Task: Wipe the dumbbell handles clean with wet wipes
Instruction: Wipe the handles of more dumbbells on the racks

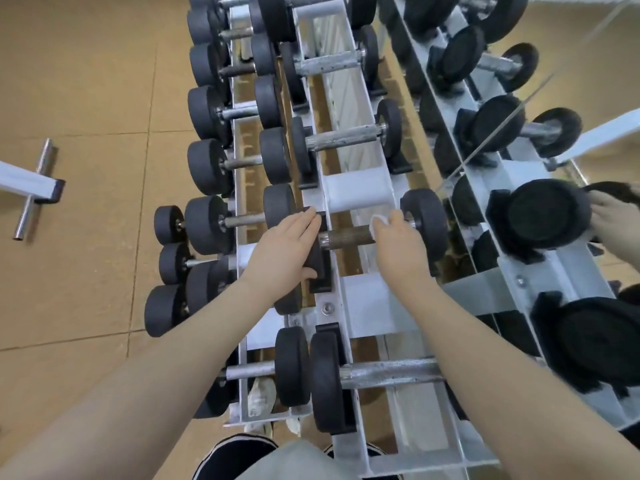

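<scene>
A dumbbell with a dark knurled handle [348, 236] lies across the top tier of the white rack [360, 192]. My right hand [398, 247] grips the right end of that handle with a white wet wipe [379, 221] wrapped under its fingers. The dumbbell's right black head [427, 226] shows just beyond the hand. My left hand [280, 252] holds the left black head [317, 258], thumb curled under it and fingers over the top. Both forearms reach in from the bottom.
Several more black dumbbells fill the rack's upper and lower tiers, one [346, 375] close below my arms. A mirror [519, 140] at right reflects the rack and a hand. A bench leg [33, 188] stands left on the tan floor.
</scene>
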The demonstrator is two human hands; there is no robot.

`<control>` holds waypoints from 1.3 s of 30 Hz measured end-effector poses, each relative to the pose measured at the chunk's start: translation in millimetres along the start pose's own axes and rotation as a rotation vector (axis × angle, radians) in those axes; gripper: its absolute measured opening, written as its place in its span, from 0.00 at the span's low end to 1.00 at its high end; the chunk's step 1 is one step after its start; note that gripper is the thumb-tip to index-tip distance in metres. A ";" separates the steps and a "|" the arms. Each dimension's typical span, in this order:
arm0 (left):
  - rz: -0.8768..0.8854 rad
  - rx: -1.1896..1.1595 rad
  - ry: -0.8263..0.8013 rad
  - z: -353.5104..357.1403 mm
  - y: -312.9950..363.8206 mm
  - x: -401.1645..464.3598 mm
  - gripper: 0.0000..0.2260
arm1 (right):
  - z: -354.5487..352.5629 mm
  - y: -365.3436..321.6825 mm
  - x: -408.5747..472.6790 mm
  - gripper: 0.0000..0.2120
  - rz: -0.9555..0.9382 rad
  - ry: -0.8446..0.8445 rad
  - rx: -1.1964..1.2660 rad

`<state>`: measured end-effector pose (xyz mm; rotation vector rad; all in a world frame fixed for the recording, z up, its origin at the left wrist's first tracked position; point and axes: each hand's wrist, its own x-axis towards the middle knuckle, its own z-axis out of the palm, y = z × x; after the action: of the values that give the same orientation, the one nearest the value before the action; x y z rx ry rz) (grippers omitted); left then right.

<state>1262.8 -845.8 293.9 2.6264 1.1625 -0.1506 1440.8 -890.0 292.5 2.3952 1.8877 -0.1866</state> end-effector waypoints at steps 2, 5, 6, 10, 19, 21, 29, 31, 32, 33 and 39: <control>-0.003 0.025 0.001 -2.4 2.3 0.1 0.39 | -4.9 2.8 -4.4 0.14 0.053 -0.029 -0.035; -0.008 0.021 -0.006 -3.9 4.0 0.3 0.39 | 2.0 -15.5 -1.6 0.13 0.129 -0.063 0.054; -0.006 0.005 -0.016 -5.0 2.9 0.2 0.39 | 6.5 -25.5 1.7 0.11 0.124 -0.081 0.121; 0.016 -0.090 -0.040 -13.2 -8.0 3.2 0.37 | 23.1 -58.0 6.6 0.11 -0.076 -0.156 0.230; 0.077 0.136 -0.127 -30.3 -4.6 15.9 0.35 | -1.8 4.7 -8.9 0.19 0.132 -0.061 0.028; 0.062 0.150 -0.139 -28.2 -6.0 15.8 0.37 | 0.0 -4.3 -8.4 0.19 0.185 -0.046 0.056; 0.020 0.098 -0.099 -23.3 -5.8 12.7 0.38 | 18.1 -75.1 -18.7 0.22 0.016 -0.148 0.327; 0.013 0.083 -0.104 -22.9 -5.5 12.0 0.38 | 15.8 -66.8 -18.4 0.23 -0.016 -0.141 0.250; 0.012 0.077 -0.107 -22.9 -5.7 11.8 0.38 | 12.7 -57.6 -17.4 0.23 -0.007 -0.130 0.205; 0.014 0.071 -0.110 -23.0 -6.0 11.7 0.38 | 8.9 -45.9 -16.4 0.22 0.038 -0.112 0.179; 0.029 0.095 -0.103 -21.3 -8.9 12.5 0.37 | -3.1 -7.5 -11.6 0.21 0.368 -0.053 0.159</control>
<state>1264.4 -825.1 310.0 2.6810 1.1079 -0.3391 1430.9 -899.0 297.3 2.7566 1.4242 -0.3790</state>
